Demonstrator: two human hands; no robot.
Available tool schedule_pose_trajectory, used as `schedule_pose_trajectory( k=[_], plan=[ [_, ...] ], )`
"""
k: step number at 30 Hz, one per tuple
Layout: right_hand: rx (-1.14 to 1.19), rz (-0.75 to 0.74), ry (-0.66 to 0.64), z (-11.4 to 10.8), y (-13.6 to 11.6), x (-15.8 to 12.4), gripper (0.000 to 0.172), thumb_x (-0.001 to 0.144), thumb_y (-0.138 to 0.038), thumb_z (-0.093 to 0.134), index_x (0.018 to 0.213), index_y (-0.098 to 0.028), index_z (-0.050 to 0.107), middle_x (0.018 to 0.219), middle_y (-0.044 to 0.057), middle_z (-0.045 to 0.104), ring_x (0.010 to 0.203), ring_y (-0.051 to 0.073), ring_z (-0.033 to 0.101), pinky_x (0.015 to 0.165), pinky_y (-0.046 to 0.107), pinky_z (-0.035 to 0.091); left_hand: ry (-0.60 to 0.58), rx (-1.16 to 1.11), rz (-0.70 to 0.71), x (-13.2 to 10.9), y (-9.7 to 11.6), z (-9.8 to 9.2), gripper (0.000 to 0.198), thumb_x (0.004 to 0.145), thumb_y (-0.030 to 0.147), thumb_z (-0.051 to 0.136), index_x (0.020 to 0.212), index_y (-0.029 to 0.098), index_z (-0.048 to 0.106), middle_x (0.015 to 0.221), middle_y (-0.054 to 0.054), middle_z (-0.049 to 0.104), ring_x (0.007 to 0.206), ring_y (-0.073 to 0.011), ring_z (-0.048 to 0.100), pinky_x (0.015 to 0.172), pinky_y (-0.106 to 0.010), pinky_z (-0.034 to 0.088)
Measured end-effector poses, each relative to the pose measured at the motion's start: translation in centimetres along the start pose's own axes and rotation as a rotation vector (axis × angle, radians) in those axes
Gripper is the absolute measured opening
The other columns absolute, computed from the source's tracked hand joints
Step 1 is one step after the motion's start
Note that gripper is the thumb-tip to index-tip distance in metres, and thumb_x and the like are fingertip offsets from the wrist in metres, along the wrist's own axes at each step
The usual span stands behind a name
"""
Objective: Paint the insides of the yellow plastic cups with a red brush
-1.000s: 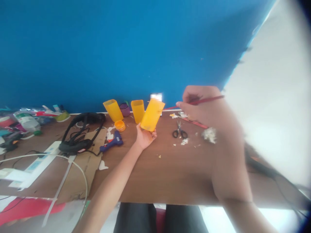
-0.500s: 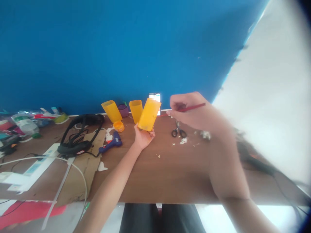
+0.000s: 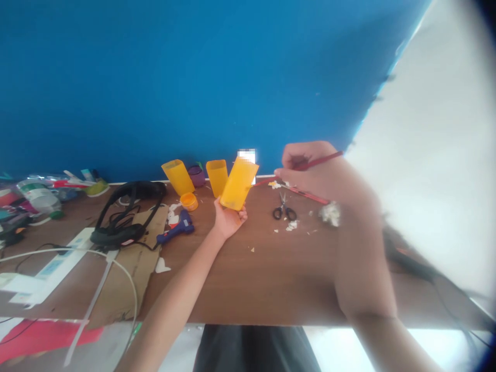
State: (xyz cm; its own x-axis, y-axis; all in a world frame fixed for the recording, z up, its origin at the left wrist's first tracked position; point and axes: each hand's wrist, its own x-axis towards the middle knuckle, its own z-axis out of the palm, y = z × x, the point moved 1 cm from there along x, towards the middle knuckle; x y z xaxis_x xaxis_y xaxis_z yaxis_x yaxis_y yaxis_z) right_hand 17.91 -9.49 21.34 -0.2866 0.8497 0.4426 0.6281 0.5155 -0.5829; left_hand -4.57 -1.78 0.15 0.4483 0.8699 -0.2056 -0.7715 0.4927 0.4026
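Note:
My left hand grips a yellow tube near its lower end, holding it tilted to the right above the desk. Pinched in my right hand is a slim red paintbrush, whose tip reaches left to the right side of the tube. Behind and left of the held one stand two more yellow tubes, one close by and one farther left. A small open jar of yellow-orange paint sits between them and my left arm.
Black-handled scissors, white scraps and another red-handled tool lie on the desk. A blue glue gun, cardboard and a black headset are at left. A lit phone leans on the blue wall.
My right hand has moved slightly right and up with the paintbrush, uncovering the other red-handled tool on the desk. My left hand and the tube have hardly moved.

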Motion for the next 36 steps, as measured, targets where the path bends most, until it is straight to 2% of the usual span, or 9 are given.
schedule_pose_trajectory(
  k=[6,8,17,24,26,30,36],
  plan=[
    [0.025,0.059,0.15,-0.8,0.5,0.0,0.021,0.084,-0.036,0.064,0.074,-0.022,0.052,0.068,0.002,0.057,0.061,0.015,0.049,0.055,0.029,0.034,0.032,-0.016,0.026,0.0,0.0,0.2,0.068,0.081,0.072,0.041,0.1,0.009,0.06,0.075,-0.011,0.058,0.058,-0.0148,0.05,0.055,-0.027,0.045],
    [0.025,0.05,0.154,-0.8,0.5,0.0,0.021,0.084,-0.035,0.065,0.073,-0.022,0.052,0.068,0.001,0.057,0.061,0.015,0.049,0.056,0.03,0.035,0.037,-0.018,0.028,0.0,0.0,0.3,0.068,0.082,0.071,0.041,0.1,0.009,0.061,0.075,-0.011,0.058,0.058,-0.0148,0.05,0.055,-0.027,0.046],
    [0.005,-0.142,-0.107,1.4,-0.7,0.4,0.022,0.085,-0.024,0.057,0.067,-0.02,0.046,0.064,-0.003,0.047,0.059,0.01,0.039,0.057,0.028,0.028,0.052,-0.01,0.029,0.1,0.1,0.0,0.07,0.083,0.072,0.04,0.102,0.009,0.061,0.076,-0.011,0.06,0.059,-0.015,0.053,0.057,-0.028,0.048],
    [0.105,-0.153,-0.287,2.8,-1.4,0.7,0.028,0.083,-0.022,0.058,0.065,-0.02,0.036,0.062,-0.004,0.039,0.057,0.009,0.033,0.054,0.028,0.024,0.051,-0.002,0.063,0.5,0.0,-0.4,0.07,0.083,0.072,0.042,0.102,0.008,0.062,0.076,-0.012,0.061,0.06,-0.0163,0.055,0.059,-0.029,0.05],
    [0.137,-0.141,-0.295,2.9,-1.2,0.7,0.028,0.083,-0.023,0.058,0.066,-0.02,0.036,0.062,-0.004,0.039,0.057,0.009,0.034,0.054,0.027,0.024,0.047,0.016,0.065,0.5,-0.1,-0.4,0.071,0.084,0.072,0.04,0.101,0.007,0.062,0.075,-0.012,0.061,0.061,-0.0167,0.056,0.06,-0.029,0.051],
    [0.1,-0.09,-0.187,2.6,-0.7,0.8,0.026,0.083,-0.024,0.059,0.065,-0.02,0.041,0.063,-0.003,0.045,0.059,0.01,0.039,0.055,0.028,0.027,0.038,0.037,0.041,0.4,-0.2,-0.1,0.074,0.086,0.073,0.035,0.1,0.006,0.062,0.072,-0.012,0.06,0.058,-0.0159,0.054,0.057,-0.028,0.05],
    [0.018,-0.016,0.083,0.5,-0.1,0.5,0.021,0.085,-0.029,0.062,0.069,-0.021,0.05,0.062,-0.001,0.05,0.058,0.012,0.042,0.056,0.029,0.03,0.037,0.037,0.041,0.2,-0.1,0.1,0.073,0.085,0.073,0.036,0.098,0.007,0.063,0.072,-0.012,0.06,0.057,-0.0158,0.053,0.057,-0.029,0.049]
  ],
)
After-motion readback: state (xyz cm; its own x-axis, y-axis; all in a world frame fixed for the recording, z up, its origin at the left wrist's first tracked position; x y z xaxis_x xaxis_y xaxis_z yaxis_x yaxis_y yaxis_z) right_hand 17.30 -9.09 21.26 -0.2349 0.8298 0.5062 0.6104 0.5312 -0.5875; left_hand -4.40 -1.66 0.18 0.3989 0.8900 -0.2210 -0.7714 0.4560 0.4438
